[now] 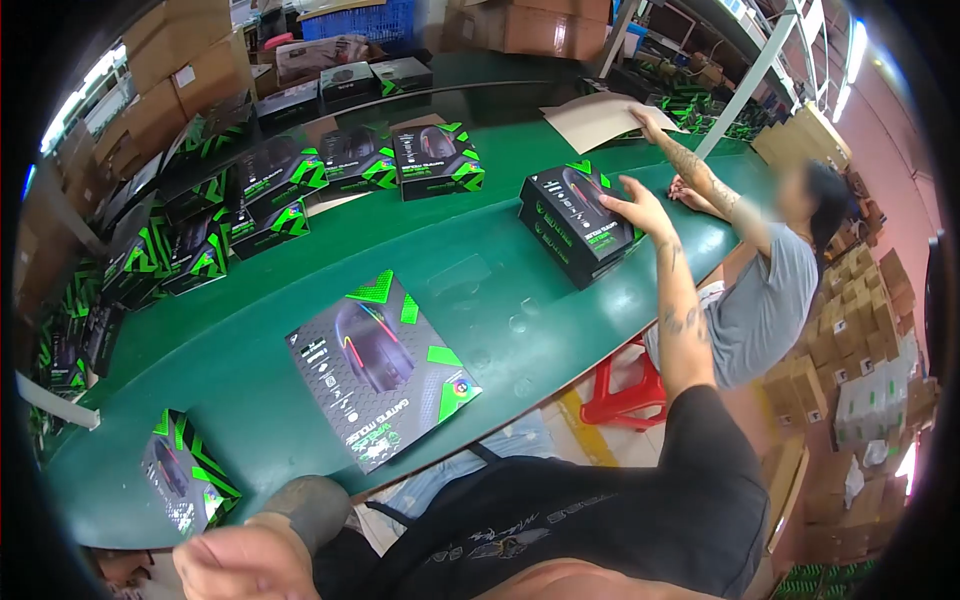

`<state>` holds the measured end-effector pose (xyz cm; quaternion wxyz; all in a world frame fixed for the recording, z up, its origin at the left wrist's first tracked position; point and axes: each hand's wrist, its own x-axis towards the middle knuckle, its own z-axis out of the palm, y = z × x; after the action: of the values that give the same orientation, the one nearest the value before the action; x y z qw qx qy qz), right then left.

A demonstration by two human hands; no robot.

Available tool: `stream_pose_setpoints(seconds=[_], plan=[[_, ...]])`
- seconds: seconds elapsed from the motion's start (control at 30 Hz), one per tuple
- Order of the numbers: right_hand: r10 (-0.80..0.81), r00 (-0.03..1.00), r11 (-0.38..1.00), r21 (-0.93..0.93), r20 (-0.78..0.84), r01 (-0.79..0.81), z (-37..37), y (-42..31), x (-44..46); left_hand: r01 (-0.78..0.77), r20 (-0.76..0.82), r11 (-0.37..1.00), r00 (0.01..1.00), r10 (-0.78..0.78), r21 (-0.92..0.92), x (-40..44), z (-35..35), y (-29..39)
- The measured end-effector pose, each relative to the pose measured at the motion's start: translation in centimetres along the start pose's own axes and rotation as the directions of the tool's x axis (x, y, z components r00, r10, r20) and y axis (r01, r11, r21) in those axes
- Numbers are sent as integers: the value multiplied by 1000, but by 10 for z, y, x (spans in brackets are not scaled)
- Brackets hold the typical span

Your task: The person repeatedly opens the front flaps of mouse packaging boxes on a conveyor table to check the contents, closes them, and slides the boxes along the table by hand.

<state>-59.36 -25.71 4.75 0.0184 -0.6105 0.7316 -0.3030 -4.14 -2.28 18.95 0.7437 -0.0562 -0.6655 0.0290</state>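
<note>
My right hand [640,207] is at the right edge of a stack of two gaming mouse boxes [565,215], black with green trim. Its fingers are stretched out and the thumb lies over the top box's edge; I cannot tell how firmly it touches. Low at the left, near the table's front edge, is my left hand [245,562], its fingers smeared by motion. Beyond that hand a smaller-looking mouse box [187,472] stands on the table. Between my arms a large-looking gaming mouse box [383,368] shows its printed mouse and green corners.
Several more mouse boxes [438,158] stand along the far side of the green table [470,280]. At the right, a seated co-worker [760,290] reaches to a flat cardboard sheet [590,125]. A red stool [622,390] and stacked cartons [850,320] are beyond the table edge.
</note>
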Motion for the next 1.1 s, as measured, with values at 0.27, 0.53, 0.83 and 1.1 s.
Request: stream_pose_setpoints(seconds=[0.27,0.53,0.83,1.1], plan=[[154,749,616,530,644,-582,-6,-11,-31,480,3,159,309,-951,863,-30,-28,-22],[-207,631,789,509,747,-344,18,-155,-160,917,-205,-208,-288,-935,-339,-209,-64,19],[-709,655,694,423,261,582,-7,-177,-175,818,-30,17,42,-999,575,-120,-59,12],[-713,681,674,434,168,598,15,-173,-194,829,-142,9,107,-984,559,-125,-43,33]])
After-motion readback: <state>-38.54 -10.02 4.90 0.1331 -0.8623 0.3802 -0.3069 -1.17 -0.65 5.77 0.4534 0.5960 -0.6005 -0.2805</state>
